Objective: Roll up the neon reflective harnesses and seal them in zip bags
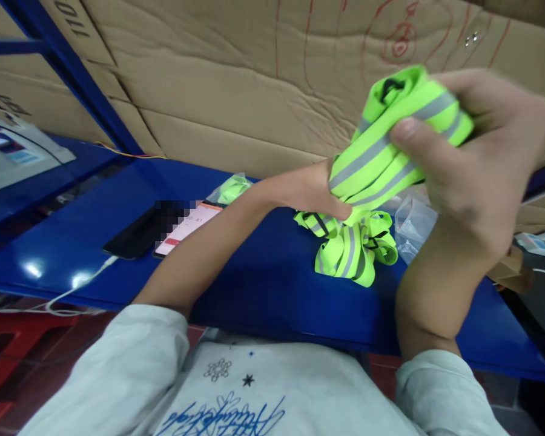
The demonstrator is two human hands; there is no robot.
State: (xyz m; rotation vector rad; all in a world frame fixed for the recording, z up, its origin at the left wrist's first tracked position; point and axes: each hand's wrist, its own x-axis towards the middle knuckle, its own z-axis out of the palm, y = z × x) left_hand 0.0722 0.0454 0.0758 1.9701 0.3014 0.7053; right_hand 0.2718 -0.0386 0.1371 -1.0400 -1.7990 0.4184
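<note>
A folded bundle of neon yellow-green reflective strap point(363, 160) with grey stripes is held up above the table, and a black fitting shows at its top. My right hand point(481, 145), slightly blurred, is closed around its upper right part, thumb across the front. At the lower left end, my left hand point(315, 188) grips the same strap; its thumb shows and most of its fingers are hidden behind the material. Below both hands, more loosely coiled reflective straps point(347, 254) with black fittings lie on the blue table point(272, 290).
A clear plastic bag point(415, 224) lies right of the coiled straps. Beyond my left forearm is a bagged neon item point(231, 189). A black phone point(134, 233) with a white cable and a lit phone point(188, 227) lie leftward. Cardboard point(227, 79) walls the back.
</note>
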